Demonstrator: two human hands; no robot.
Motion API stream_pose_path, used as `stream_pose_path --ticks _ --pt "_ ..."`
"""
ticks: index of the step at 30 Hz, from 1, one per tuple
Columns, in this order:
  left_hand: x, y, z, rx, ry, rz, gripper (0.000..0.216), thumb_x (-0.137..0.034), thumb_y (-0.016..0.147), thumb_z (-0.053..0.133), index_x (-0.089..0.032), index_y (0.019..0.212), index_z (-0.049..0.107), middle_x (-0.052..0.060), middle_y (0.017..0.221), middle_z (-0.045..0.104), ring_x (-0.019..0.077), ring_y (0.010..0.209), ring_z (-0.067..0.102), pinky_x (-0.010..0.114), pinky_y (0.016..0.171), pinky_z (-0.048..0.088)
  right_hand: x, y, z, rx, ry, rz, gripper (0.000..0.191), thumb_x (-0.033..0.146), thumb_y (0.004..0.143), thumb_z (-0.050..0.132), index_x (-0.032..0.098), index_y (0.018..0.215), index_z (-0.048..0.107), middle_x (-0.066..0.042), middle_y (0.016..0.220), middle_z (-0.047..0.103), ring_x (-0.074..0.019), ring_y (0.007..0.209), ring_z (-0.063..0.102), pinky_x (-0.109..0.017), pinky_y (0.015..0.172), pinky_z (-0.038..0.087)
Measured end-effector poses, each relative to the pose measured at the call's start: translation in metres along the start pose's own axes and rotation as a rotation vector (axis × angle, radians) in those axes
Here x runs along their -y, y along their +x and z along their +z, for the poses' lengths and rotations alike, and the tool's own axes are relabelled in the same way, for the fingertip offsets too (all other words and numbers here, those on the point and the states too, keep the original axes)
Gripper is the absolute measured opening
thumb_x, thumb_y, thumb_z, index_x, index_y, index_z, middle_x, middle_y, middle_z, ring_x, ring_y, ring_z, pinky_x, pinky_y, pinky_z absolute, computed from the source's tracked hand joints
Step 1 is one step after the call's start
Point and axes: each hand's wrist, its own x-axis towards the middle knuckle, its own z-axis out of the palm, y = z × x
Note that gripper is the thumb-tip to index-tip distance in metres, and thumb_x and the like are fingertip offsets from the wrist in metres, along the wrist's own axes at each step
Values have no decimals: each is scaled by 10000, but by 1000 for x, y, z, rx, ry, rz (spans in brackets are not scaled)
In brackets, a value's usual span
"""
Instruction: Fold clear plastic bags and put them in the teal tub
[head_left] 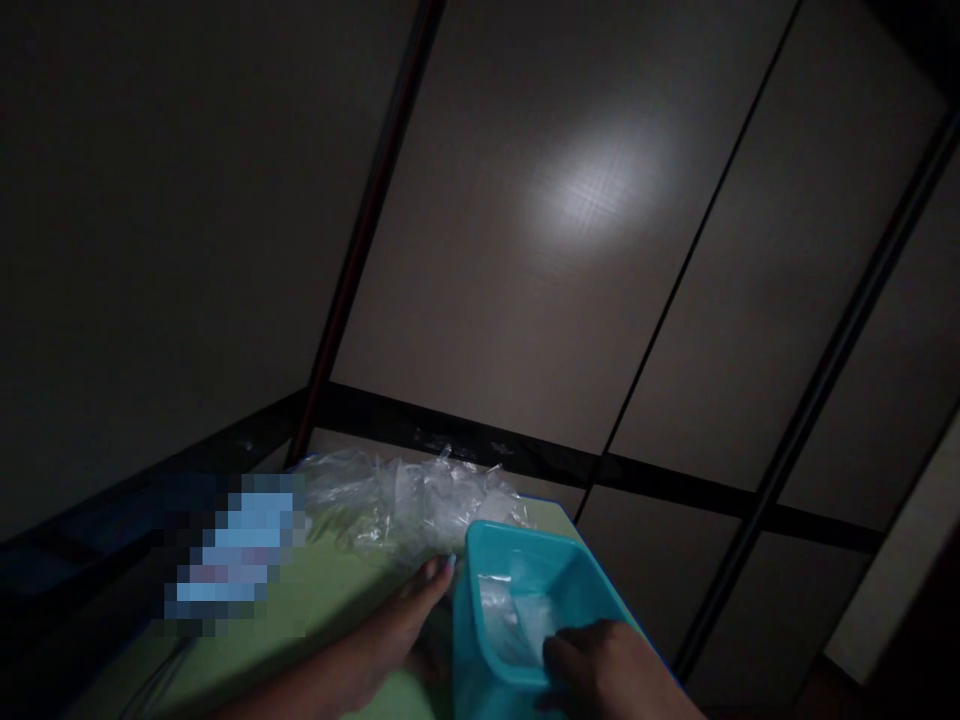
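A: Main hazard?

B: Tipping, I'm judging. The teal bin (468,655) is standing open side up on the green worktop (330,595), whose blue edge is running just beside the bin's right. The right hand (611,665) is lying over the bin's near rim; a hard pull or press there could be sending it over that edge.

A: Fingers?

B: Right: they're bending over the bin's rim; whether they're gripping it or anything inside, I cannot tell. Left hand (401,630): it is resting just left of the bin, thumb pointing toward it; the other fingers are hiding in shadow, so width and load are unclear.

A: Second hazard?

B: Slipping. The heap of clear bags (420,500) is lying left of the bin and beyond it, looking light and slick; a brushing sleeve or hand could be dragging some off. Dim light is making misjudged reaches likelier.

A: Count, please.

B: Bin, one. Hands, two. Pixelated blue thing (240,545), one, lying well left of the bin; identity unreadable. Heap, one; its bags are overlapping too much for counting. Clear plastic (536,615) is sitting inside the bin, number uncertain.
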Motion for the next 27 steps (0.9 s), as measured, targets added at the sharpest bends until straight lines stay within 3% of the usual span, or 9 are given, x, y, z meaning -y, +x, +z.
stream_pose_path --ticks 3,6,9,12,15,27 --pt "2 11 -8 -87 233 180 629 -645 795 395 -193 1231 416 74 992 601 126 507 565 251 483 442 -32 -13 -11 -53 37 167 91 226 794 552 238 770 639 -7 796 705 -165 685 644 -207 544 375" --pt "-4 11 -16 -166 582 501 293 -434 813 492 -189 945 583 50 909 591 179 755 579 271 686 458 -78 -17 -21 -93 -62 340 95 270 784 555 246 805 644 -29 817 701 -204 731 644 -237 582 382" --pt "-9 5 -19 -185 856 676 140 -282 778 549 -207 879 611 50 949 569 215 939 528 309 849 408 -126 -7 -22 -132 -160 430 167 309 805 532 236 902 646 -69 890 693 -237 812 636 -264 628 385" --pt "-8 1 -20 -163 1001 686 177 -234 767 559 -211 934 612 57 985 550 221 978 508 323 870 393 -163 13 -16 -131 -195 468 188 310 799 546 218 923 653 -79 893 689 -239 837 626 -264 644 372" --pt "-6 -1 -20 -157 1064 673 208 -239 763 571 -221 967 608 63 1038 538 232 1020 485 341 900 374 -182 38 -8 -139 -189 492 211 310 794 553 198 938 660 -95 908 683 -243 861 616 -267 659 364" --pt "-7 -1 -20 -182 1125 614 229 -236 756 579 -228 985 592 62 1118 502 239 1082 432 362 937 339 -189 118 36 -165 -123 505 198 263 773 578 191 931 674 -111 944 672 -251 881 605 -273 668 372"
